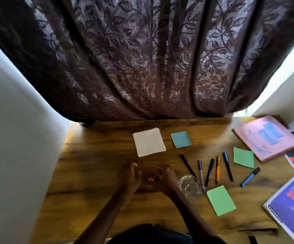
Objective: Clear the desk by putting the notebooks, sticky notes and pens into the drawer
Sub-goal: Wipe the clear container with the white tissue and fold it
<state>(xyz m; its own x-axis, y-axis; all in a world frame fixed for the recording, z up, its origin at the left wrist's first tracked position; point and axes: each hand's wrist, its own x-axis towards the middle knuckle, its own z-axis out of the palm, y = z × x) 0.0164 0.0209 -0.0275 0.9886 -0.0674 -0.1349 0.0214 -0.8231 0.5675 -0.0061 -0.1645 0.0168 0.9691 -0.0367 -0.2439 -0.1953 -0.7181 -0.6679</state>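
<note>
Left hand (129, 176) and right hand (165, 178) on the wooden desk (90, 164), fingers of both curled round a small clear thing (149, 181), pens (217, 169) just right, sticky notes (221, 200) and notebooks (266, 138) around them

The left forearm (105, 212) and right forearm (190, 212) are bare as far as they show. A dark, near-black garment (149, 233) covers the body at the near edge.

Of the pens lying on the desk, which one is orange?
The orange pen, lying between a black pen and a blue-capped pen. It alone has an orange body; the others are black, purple or blue.
</note>
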